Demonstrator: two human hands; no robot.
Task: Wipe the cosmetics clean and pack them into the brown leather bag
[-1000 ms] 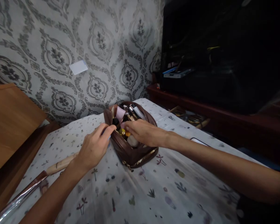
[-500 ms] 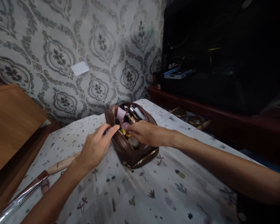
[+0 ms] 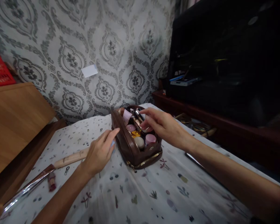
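An unzipped brown makeup bag [image 3: 128, 144] stands upright on the patterned cloth, filled with cosmetics. Inside show a pink-lidded jar [image 3: 150, 139], a round beige-topped item [image 3: 139, 142], a yellow item [image 3: 135, 133], a pale pink tube [image 3: 127, 116] and several slim tubes. Over the bag's right side hovers my right hand [image 3: 164, 126], thumb and fingers apart, holding nothing visible. My left hand [image 3: 101, 154] is beside the bag's left wall, fingers curled and index fingertip close to the leather. A bit of blue [image 3: 113, 142] shows at its fingers; what it is, I cannot make out.
On the cloth at left lie a beige tube [image 3: 71, 158], a shiny wrapped length [image 3: 30, 189] and a small dark-red tube [image 3: 51, 182]. A dark flat object [image 3: 196, 160] lies under my right forearm. A wooden box [image 3: 18, 121] stands left, a television [image 3: 224, 77] right.
My right hand has lifted out of the bag and its fingers have spread, uncovering the pink-lidded jar. My left hand has dropped slightly from the bag's rim. The view has shifted left.
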